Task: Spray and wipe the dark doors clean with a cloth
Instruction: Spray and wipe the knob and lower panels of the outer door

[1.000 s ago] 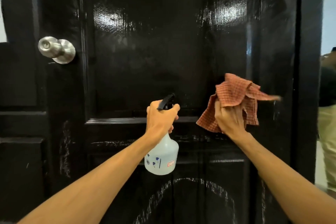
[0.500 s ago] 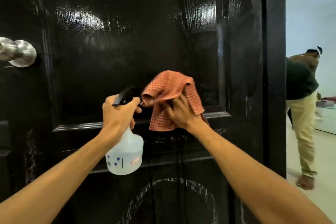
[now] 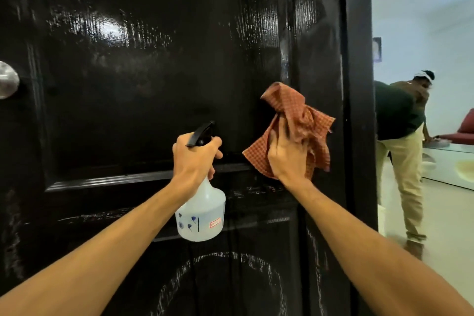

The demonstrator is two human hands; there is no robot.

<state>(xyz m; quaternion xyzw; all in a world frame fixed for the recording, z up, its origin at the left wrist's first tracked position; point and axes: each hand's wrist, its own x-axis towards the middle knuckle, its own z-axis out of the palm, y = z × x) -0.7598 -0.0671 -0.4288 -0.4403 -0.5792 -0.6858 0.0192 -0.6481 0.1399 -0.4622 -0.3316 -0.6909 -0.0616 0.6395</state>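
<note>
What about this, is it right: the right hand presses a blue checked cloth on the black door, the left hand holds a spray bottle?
The colour is wrong: the head view shows a reddish-orange checked cloth. The right hand presses it on the black door; the left hand holds the spray bottle.

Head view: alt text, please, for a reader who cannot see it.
The right hand holds an orange checked cloth against a glossy black door, while the left hand grips a white spray bottle. White smears mark the lower panel; a second person bends over beyond.
</note>
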